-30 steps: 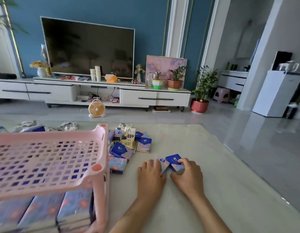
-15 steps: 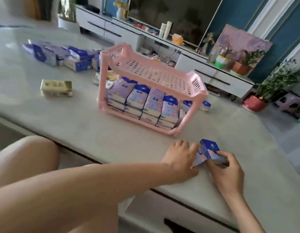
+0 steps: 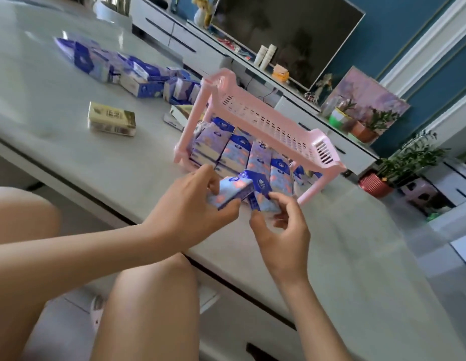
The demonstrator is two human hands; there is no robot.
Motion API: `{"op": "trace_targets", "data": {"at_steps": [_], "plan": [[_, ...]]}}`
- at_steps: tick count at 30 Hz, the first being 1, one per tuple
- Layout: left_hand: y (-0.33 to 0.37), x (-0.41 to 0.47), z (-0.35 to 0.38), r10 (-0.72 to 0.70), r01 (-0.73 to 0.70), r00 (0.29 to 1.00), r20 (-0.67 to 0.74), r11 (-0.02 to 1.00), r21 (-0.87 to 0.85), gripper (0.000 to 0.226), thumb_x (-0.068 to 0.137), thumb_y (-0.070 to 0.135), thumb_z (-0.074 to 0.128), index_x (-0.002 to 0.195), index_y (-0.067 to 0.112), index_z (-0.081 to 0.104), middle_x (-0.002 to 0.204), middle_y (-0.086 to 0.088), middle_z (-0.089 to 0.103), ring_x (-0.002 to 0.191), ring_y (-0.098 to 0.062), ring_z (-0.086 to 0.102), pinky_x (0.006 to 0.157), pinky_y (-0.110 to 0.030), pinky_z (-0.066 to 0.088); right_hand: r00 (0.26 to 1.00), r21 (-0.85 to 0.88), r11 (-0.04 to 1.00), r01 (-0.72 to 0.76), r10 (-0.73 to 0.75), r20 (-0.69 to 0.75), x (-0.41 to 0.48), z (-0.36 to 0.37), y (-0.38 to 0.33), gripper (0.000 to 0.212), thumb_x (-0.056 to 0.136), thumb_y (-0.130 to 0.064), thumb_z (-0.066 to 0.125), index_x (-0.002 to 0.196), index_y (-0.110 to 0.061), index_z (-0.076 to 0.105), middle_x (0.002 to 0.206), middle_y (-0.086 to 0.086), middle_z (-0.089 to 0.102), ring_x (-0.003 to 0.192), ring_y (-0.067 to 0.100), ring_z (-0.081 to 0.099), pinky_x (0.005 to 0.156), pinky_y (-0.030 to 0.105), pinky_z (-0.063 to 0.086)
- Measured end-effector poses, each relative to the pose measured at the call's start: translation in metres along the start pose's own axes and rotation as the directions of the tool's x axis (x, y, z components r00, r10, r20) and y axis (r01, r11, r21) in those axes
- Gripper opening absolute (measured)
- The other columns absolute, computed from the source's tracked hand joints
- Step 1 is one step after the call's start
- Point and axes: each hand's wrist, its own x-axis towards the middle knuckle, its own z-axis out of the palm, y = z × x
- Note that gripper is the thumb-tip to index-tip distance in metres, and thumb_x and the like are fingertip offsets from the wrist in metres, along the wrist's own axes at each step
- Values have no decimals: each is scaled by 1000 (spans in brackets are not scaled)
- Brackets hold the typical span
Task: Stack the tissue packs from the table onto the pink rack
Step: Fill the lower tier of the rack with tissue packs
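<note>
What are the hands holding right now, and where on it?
The left hand pinches one tissue pack by its near end; the right hand pinches a second pack at its lower edge.

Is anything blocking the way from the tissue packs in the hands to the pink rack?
Nothing visible blocks the pink rack's top shelf. The lower shelf, just behind the held packs, already looks full of stacked packs.

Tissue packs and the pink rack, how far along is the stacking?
Done: rows of packs sit on the lower shelf of the pink rack. In hand: the left hand grips a pack, the right hand a second pack, just in front. Left: the blue pile and a cream pack on the table.
</note>
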Motion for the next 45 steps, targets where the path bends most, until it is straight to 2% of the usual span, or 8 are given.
{"op": "trace_targets", "data": {"at_steps": [5,9,16,23,29,35,40,45], "plan": [[-11,29,0,-38,37,995,-90,999,-20,33,76,36,67,75,12,45,78,2,52,70,-13,44,60,-22,35,1000,-37,999,-3,4,15,24,21,-8,37,59,-36,61,95,-32,56,93,-17,61,87,10,58,77,16,46],[-4,53,6,-8,9,993,-118,1000,11,32,80,35,63,80,14,40,89,1,49,83,-18,43,67,-30,36,1000,-156,988,23,-25,-6,46,34,-5,35,66,-32,67,99,-25,59,99,-3,62,97,17,57,87,35,48],[-1,92,30,241,-215,970,-19,898,384,38,88,35,54,114,10,45,114,-7,51,103,-24,44,78,-30,38,983,-386,914,123,-166,-80,80,47,3,46,65,-37,51,101,-12,65,99,8,67,95,26,59,83,43,48],[-30,104,46,214,-146,970,-113,890,431,48,54,21,83,90,-2,63,79,-21,64,71,-37,62,52,-33,48,982,-481,865,142,-183,-39,89,55,20,49,69,-56,47,96,-18,65,92,6,69,86,29,63,78,47,49],[-42,114,47,328,-197,939,-102,758,622,31,53,23,79,79,11,66,73,-11,65,65,-28,62,57,-29,45,986,-449,892,59,-122,-113,95,60,18,59,64,-55,41,101,-16,65,99,10,66,94,34,58,84,44,47],[-37,111,53,392,-222,905,-168,769,600,30,54,30,76,78,14,67,74,-10,65,66,-26,59,59,-29,41,996,-373,928,-15,-20,-90,95,59,22,57,59,-59,47,100,-23,61,101,6,67,97,31,60,87,49,47],[-36,89,51,206,-31,924,-322,880,475,44,64,48,71,90,13,65,81,-6,63,73,-25,58,61,-28,43,1000,-397,918,5,-10,-11,89,52,13,60,59,-54,56,107,-20,61,107,8,62,106,29,52,92,49,44],[-8,54,40,-216,231,925,-313,973,11,40,78,49,45,96,14,52,94,-4,56,88,-25,52,72,-32,42,988,-252,956,149,-133,81,65,37,-9,54,68,-27,56,121,-17,53,114,-1,51,112,18,46,95,35,42]]}}
